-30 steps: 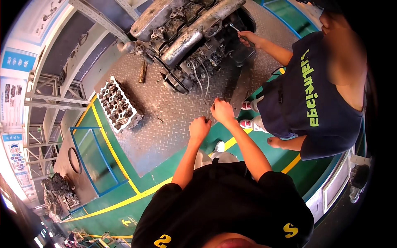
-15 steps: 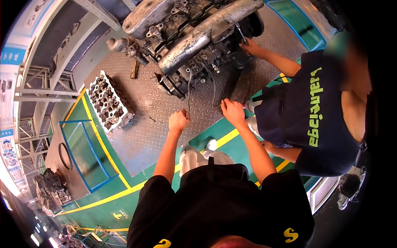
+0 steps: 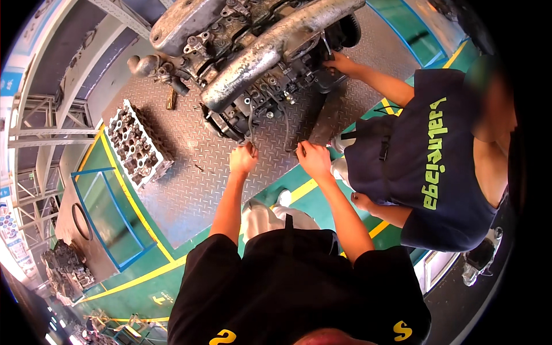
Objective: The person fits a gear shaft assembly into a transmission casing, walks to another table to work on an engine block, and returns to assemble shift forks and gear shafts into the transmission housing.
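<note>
Ahead of me stands a large, greasy engine (image 3: pixel 276 86), with two thin, bent metal pipes running from its side toward me. My left hand (image 3: pixel 244 159) is closed around the lower end of the left thin pipe (image 3: pixel 250 122). My right hand (image 3: pixel 314 160) has its fingers pinched together at the lower end of the right thin pipe (image 3: pixel 287 127); the fingers partly hide the contact. Both arms reach forward, with the hands a little apart at the near side of the engine.
A co-worker (image 3: pixel 397 138) stands close on my right, one hand (image 3: pixel 340 64) on a metal tool (image 3: pixel 326 43) against the engine. A cylinder head (image 3: pixel 138 144) rests on the patterned metal plate (image 3: pixel 201 195) at left. Blue frames (image 3: pixel 115 218) and shelving (image 3: pixel 57 132) are farther left.
The view has shifted, so the engine and cylinder head appear farther left. Both my hands stay at the pipe ends. The co-worker's tool stands slightly more upright.
</note>
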Action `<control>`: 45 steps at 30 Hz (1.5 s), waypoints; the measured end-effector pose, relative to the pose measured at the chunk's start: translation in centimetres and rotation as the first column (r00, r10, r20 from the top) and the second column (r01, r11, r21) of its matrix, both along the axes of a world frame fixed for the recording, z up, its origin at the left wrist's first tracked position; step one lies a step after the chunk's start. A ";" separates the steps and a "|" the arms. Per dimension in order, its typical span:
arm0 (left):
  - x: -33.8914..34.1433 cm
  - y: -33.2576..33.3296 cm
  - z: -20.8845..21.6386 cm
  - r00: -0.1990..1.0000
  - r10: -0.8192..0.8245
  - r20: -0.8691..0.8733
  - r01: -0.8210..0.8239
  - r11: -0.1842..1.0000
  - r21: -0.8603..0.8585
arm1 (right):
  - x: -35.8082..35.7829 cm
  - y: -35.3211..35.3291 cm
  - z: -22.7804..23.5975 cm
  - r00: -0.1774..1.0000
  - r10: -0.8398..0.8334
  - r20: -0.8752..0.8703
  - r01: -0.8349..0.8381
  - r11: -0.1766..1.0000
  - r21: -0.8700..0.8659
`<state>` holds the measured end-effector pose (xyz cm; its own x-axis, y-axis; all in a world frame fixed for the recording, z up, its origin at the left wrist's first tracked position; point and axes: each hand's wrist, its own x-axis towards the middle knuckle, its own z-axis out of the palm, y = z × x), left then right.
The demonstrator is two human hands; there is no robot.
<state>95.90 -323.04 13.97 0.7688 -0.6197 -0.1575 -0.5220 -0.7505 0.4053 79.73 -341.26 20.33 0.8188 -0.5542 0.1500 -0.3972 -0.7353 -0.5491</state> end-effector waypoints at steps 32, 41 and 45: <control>1.3 -1.4 -2.9 0.998 -0.008 -0.065 -0.002 0.987 -0.160 | 2.5 0.7 -4.5 0.986 -0.060 0.155 0.084 0.985 -0.151; 1.7 -2.1 -4.2 0.997 -0.076 0.024 0.079 0.980 -0.180 | 5.7 2.0 -6.9 0.987 -0.128 0.099 0.132 0.991 -0.032; 1.5 -1.0 -2.0 0.996 -0.058 -0.061 0.054 0.996 -0.071 | 4.4 4.1 -6.2 0.980 -0.187 0.065 0.186 0.982 0.020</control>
<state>97.38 -324.03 12.02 0.7225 -0.6728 -0.1591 -0.5345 -0.6896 0.4886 84.10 -337.17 14.12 0.6891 -0.6987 0.1922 -0.4889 -0.6440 -0.5884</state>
